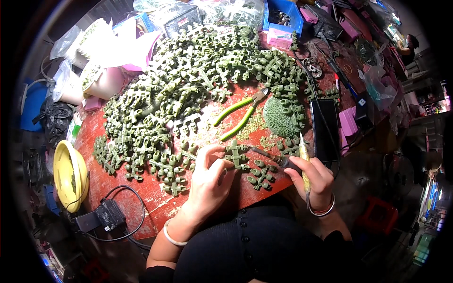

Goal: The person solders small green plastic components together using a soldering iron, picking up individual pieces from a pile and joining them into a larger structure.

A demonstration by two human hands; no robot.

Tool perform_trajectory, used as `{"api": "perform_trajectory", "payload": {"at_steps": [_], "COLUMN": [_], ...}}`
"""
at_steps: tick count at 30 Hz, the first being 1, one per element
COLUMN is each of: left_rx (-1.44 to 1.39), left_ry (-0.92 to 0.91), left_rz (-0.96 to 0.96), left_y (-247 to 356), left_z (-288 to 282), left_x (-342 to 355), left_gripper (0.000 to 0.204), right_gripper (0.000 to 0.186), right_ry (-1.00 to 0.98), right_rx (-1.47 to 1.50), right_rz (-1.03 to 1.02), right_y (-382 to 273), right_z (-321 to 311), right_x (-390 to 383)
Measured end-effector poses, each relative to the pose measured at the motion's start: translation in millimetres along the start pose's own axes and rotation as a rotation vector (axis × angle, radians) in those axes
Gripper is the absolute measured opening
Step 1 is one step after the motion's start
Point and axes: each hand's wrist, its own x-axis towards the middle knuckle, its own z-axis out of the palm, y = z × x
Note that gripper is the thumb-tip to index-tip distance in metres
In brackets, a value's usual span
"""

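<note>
My left hand (210, 181) is closed with thumb and fingers pinching a branched green piece (236, 154) above the table's near edge. My right hand (315, 178) is wrapped round a yellow-handled pen-like tool (304, 165), its pale tip pointing up. A dark-handled tool with a thin metal rod (271, 156) also sits at that hand's fingers, its tip beside the held piece. Just below lies another branched green piece (261, 175). Beyond my hands rest green-handled cutting pliers (240, 113) and a round, textured green pad (283, 117).
A large heap of similar green pieces (188, 75) covers much of the red table (155, 205). A black phone (325, 129) lies at the right. Yellow basin (66, 177), black power adapter (110, 214) and white tubs (106, 82) stand left; a blue bin (285, 14) is at the back.
</note>
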Motion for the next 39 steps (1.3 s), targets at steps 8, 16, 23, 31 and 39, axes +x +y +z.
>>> {"api": "perform_trajectory", "payload": {"at_steps": [8, 16, 23, 31, 39], "left_rx": [-0.003, -0.008, -0.006, -0.009, 0.002], "left_ry": [0.007, 0.006, 0.011, 0.005, 0.013], "left_rz": [0.009, 0.004, 0.010, -0.002, 0.010], "left_y": [0.7, -0.3, -0.6, 2.4, 0.6], "left_z": [-0.2, 0.1, -0.1, 0.6, -2.9], "left_x": [0.3, -0.2, 0.0, 0.8, -1.9], "left_gripper": [0.022, 0.023, 0.023, 0.023, 0.023], "right_gripper": [0.031, 0.031, 0.030, 0.030, 0.031], "right_ry": [0.147, 0.135, 0.128, 0.121, 0.104], "right_rx": [-0.247, -0.317, -0.311, -0.311, -0.106], "right_rz": [0.068, 0.078, 0.090, 0.084, -0.012], "right_y": [21.8, 24.5, 25.3, 27.1, 6.4], "right_z": [-14.7, -15.1, -14.4, -16.1, -17.0], "right_x": [7.6, 7.5, 7.1, 7.9, 4.5]}}
